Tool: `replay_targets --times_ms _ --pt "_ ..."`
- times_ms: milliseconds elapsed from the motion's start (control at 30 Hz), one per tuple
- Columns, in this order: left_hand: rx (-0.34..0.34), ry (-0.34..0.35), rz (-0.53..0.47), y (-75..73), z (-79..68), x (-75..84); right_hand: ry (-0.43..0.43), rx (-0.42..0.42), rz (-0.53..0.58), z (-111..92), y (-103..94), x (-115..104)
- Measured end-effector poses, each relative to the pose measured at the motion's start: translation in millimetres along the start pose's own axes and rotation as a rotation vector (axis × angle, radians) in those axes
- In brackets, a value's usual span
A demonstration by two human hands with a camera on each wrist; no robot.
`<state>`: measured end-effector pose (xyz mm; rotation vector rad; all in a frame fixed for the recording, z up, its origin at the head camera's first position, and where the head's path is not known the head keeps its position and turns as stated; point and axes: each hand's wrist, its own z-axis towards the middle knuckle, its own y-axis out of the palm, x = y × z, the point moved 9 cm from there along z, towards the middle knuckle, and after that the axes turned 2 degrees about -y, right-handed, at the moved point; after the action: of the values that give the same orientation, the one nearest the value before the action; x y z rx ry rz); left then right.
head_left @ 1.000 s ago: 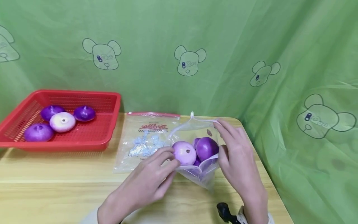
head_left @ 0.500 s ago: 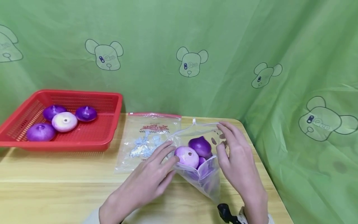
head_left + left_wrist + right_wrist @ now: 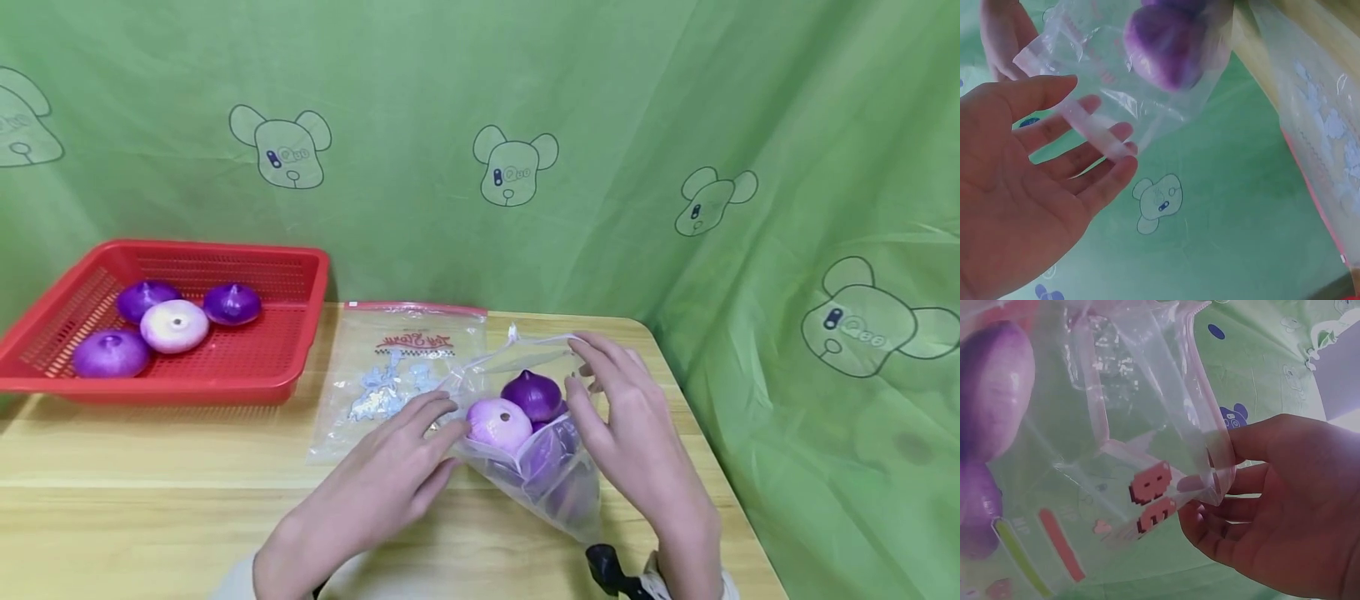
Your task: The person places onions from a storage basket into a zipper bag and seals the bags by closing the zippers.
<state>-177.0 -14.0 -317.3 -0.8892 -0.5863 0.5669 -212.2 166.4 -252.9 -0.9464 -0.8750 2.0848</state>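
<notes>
Left hand [image 3: 382,475] is holding the bag [image 3: 540,492] by its left rim, thumb and fingers bending loosely around the edge. Right hand [image 3: 633,425] is pinching the right rim. Bag is gaping between the 2 hands, over the surface [image 3: 225,508]. Inside, pale onion [image 3: 499,424] is sitting beside dark onion [image 3: 532,395]; more purple is showing below, count unclear. Red basket [image 3: 262,337] is holding 4 onions [image 3: 174,326] at left. Flat bag [image 3: 412,350] is lying between basket and bag.
</notes>
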Motion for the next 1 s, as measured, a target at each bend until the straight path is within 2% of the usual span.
replay_targets --times_ms 233,433,600,833,1000 --pt "0.061 0.028 -0.016 -11.6 -0.5 -5.3 0.027 -0.020 0.029 2 3.9 4" --pt "0.073 0.045 0.000 -13.8 -0.3 -6.0 0.007 -0.035 0.049 3 6.6 6" --pt "0.074 0.049 -0.004 -12.9 -0.8 -5.3 0.007 -0.122 0.089 0 9.3 8" --pt "0.067 0.048 -0.011 -12.5 0.2 -4.6 0.099 -0.249 0.129 -6 13.7 16" --pt "0.121 0.056 -0.057 -20.7 2.7 -4.3 0.123 -0.300 0.138 -7 17.9 18"
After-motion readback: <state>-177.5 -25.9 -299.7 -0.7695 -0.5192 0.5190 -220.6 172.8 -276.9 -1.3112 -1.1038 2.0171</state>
